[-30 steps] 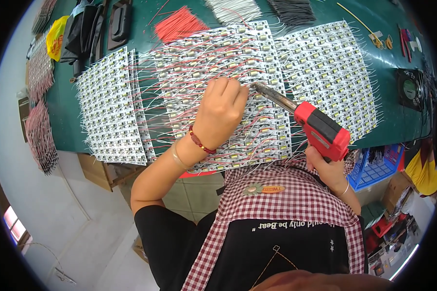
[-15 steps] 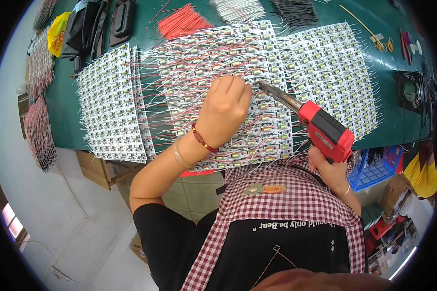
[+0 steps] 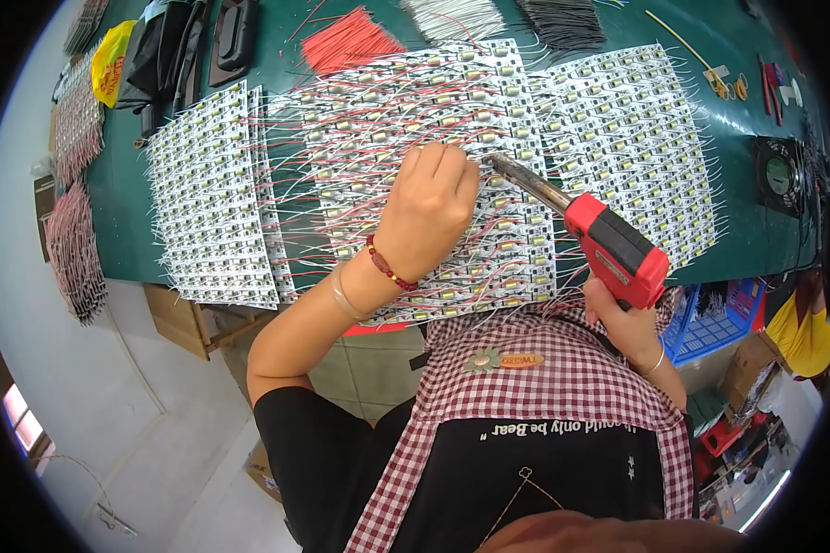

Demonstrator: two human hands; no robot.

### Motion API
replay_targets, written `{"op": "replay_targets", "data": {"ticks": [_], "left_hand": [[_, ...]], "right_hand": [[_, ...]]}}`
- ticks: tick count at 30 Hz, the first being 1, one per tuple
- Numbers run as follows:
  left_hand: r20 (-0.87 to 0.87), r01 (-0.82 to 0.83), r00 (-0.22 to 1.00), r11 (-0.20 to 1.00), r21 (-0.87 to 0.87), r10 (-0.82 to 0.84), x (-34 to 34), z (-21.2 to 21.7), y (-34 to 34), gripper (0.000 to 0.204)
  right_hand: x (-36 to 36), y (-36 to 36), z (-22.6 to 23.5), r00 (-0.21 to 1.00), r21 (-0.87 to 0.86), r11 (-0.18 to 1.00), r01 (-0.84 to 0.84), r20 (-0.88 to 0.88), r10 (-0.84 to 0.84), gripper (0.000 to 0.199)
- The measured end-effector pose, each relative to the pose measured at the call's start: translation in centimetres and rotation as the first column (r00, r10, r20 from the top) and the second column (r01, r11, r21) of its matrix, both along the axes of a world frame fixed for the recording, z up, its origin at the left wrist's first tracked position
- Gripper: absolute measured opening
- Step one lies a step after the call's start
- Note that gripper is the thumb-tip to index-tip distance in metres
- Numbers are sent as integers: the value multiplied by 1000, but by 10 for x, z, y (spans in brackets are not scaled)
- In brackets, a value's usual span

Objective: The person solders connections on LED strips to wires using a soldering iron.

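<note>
My left hand rests on the middle panel of small white circuit boards, fingers curled and pinched at a thin wire near the soldering tip. My right hand grips a red pistol-shaped soldering gun. Its metal tip touches the boards right beside my left fingertips. Red and white wires stick out across the panel. A red bead bracelet and a thin bangle sit on my left wrist.
More board panels lie at left and right on the green table. Bundles of red, white and black wires lie at the far edge. A small fan stands at right, a blue basket below it.
My left hand and the soldering tip have shifted very slightly along the boards; the grip on the gun is the same.
</note>
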State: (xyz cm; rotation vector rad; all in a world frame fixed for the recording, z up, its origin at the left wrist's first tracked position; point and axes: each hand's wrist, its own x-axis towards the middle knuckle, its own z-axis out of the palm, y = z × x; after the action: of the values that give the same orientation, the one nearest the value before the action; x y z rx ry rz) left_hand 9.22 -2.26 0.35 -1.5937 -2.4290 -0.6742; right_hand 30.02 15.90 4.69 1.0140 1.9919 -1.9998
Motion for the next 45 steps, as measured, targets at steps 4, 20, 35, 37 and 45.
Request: {"op": "replay_targets", "data": {"ticks": [4, 20, 35, 37, 45], "left_hand": [[-34, -1, 999, 999, -43, -1, 1, 1, -1, 11], [1, -16, 1000, 1000, -13, 16, 2, 2, 0, 23], [-87, -33, 996, 991, -128, 22, 2, 23, -14, 21], [-63, -75, 996, 959, -272, 60, 1, 41, -25, 13], [87, -4, 996, 999, -55, 9, 11, 47, -21, 20]], "right_hand": [[2, 0, -1, 999, 47, 998, -44, 19, 43, 32], [-1, 4, 12, 999, -81, 996, -41, -15, 40, 13], [2, 4, 14, 986, -64, 993, 103, -127, -111, 11], [4, 8, 14, 983, -63, 991, 120, -132, -127, 12], [7, 11, 14, 966, -123, 977, 172, -172, -192, 10]]}}
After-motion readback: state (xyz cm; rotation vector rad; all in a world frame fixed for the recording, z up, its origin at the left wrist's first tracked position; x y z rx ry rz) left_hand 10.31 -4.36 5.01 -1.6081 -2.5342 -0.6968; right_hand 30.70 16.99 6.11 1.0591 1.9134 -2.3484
